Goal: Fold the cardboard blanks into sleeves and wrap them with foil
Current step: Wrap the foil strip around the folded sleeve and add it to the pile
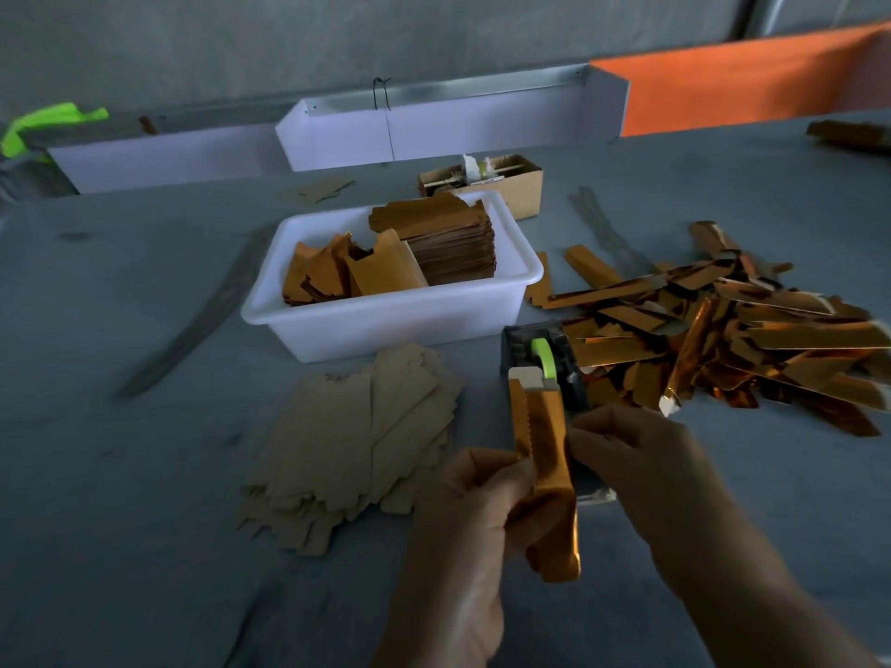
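Here, fingers: the left hand (475, 513) grips the lower half of a foil-wrapped sleeve (545, 470), thumb curled over its left edge; the right hand (636, 470) pinches the sleeve's right edge between thumb and fingertips.
Sleeve: held upright above the worktop's near edge, copper-gold foil creased along its length, a white cardboard end showing at the top.
Tape dispenser (547, 366): dark, with a green roll, on the worktop just behind the sleeve's top.
Cardboard blanks (357, 445): a fanned, flat brown stack on the worktop left of the hands.
White tub (385, 320): mid-worktop, behind the blanks; inside it a neat stack of foil sheets (443, 248) at the right and loose gold pieces at the left.
Finished sleeves (723, 339): a loose gold heap toward the worktop's right edge.
Cardboard box (501, 183): small, open, behind the tub.
Worktop (144, 474): grey, matte, scuffed with dark streaks.
Room: dim; a grey wall behind, white trays (434, 127) along the far edge, an orange panel (752, 84) at the far right corner.
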Tool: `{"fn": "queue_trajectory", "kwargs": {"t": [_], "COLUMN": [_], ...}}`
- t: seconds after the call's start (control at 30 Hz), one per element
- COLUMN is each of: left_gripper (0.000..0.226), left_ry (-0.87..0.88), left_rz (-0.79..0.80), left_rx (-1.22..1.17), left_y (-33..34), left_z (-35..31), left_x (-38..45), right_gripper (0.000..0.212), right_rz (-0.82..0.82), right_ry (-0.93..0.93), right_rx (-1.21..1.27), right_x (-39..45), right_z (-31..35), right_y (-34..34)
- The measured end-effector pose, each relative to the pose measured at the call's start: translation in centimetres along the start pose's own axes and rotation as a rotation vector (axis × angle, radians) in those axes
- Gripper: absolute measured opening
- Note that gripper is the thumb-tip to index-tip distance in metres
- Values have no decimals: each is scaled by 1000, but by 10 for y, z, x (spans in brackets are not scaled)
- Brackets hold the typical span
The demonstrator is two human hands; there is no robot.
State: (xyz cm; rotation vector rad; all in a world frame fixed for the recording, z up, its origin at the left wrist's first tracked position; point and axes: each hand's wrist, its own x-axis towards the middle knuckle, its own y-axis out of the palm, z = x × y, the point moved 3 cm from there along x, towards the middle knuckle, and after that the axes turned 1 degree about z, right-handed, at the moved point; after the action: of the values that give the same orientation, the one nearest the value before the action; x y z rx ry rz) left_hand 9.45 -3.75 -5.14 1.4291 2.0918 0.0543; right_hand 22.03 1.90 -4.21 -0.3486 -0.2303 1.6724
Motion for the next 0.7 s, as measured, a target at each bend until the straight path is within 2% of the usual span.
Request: {"fn": "queue_trajectory", "kwargs": {"t": [0.13, 0.23, 0.37, 0.57, 0.7], "left_gripper": [6, 7, 9, 8, 8], "left_ry": [-20, -36, -55, -30, 65], "left_rz": [3, 2, 6, 19, 60], "left_rx": [-28, -50, -93, -82, -34], "left_y": [3, 2, 1, -5, -8], "left_z": [2, 7, 10, 1, -12], "left_x": [0, 1, 4, 7, 5], "right_gripper": [8, 11, 13, 22, 24], "right_rz": [-117, -119, -93, -223, -223], "right_ry": [-22, -1, -26, -153, -174], "right_rx": [131, 247, 19, -294, -298], "right_x": [-3, -5, -11, -20, -24], "right_z": [-1, 0, -2, 2, -2], "right_y": [3, -2, -8, -5, -1]}}
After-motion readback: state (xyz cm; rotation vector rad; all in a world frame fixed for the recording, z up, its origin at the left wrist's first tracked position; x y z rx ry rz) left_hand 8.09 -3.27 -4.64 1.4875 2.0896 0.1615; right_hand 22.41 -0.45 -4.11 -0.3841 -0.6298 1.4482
